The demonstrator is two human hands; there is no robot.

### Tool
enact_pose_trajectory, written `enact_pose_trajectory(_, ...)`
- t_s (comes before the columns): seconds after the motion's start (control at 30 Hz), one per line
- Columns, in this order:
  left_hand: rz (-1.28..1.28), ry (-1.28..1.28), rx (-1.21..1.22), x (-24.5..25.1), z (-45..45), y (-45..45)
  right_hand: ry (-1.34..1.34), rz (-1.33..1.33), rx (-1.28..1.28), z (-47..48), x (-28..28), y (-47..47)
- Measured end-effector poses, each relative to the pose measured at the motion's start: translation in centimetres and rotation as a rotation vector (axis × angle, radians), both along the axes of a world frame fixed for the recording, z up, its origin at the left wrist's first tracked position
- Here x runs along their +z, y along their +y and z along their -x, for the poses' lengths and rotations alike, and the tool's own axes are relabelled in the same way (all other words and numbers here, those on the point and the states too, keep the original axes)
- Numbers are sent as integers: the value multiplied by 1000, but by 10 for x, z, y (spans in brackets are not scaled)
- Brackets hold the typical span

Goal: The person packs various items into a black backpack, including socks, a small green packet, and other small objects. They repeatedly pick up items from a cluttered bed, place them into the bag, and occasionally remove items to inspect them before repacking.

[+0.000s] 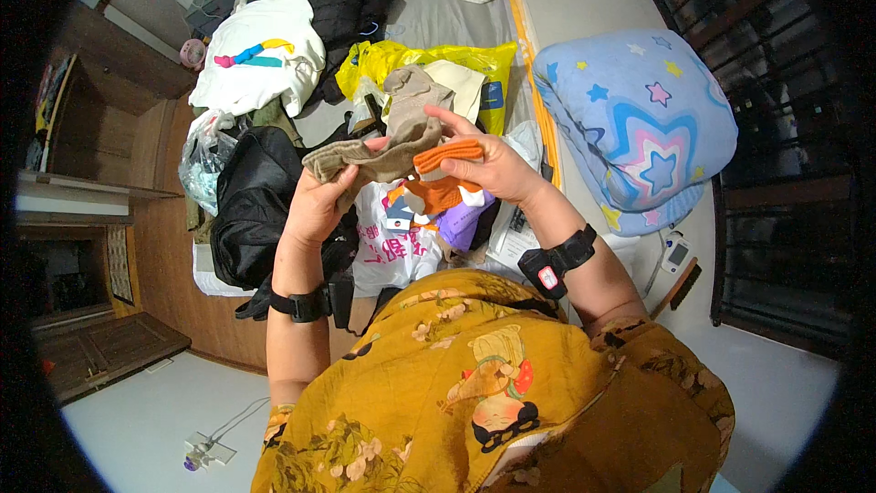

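My left hand [311, 209] pinches one end of an olive-brown sock [380, 164], thumb on top. That sock stretches across to my right hand [510, 168], whose raised fingers are behind its other end. Between the thumb and fingers of my right hand is an orange-and-white sock [446, 154]; its lower part hangs down. Just beyond my hands, a grey-beige sock [414, 92] lies on a cream cloth [458, 85] and a yellow plastic bag [503, 65]. Below my hands are a white plastic bag [390, 250] with pink writing and a purple packet [462, 224].
At left lie a black bag [250, 219], a clear plastic bag [204, 157] and a white garment [263, 34] beside a black padded jacket [339, 3]. To the right are a star-patterned blue quilt or cushion [636, 123], a white device with a screen [676, 253] and a brush [681, 287].
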State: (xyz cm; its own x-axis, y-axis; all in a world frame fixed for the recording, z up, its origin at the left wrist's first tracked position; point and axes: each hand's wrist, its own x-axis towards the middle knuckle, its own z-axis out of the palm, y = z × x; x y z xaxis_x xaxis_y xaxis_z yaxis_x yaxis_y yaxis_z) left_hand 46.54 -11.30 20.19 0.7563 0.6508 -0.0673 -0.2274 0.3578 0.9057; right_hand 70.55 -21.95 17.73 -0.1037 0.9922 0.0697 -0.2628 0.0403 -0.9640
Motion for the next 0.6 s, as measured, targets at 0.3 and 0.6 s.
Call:
enact_pose_trajectory(0.3,354,-517,84,-25,12,2,-250,-9,-123,1,0,-2)
enact_pose_trajectory(0.6,611,-553,-43,-28,16,0,53,-117,108,-13,9,-6)
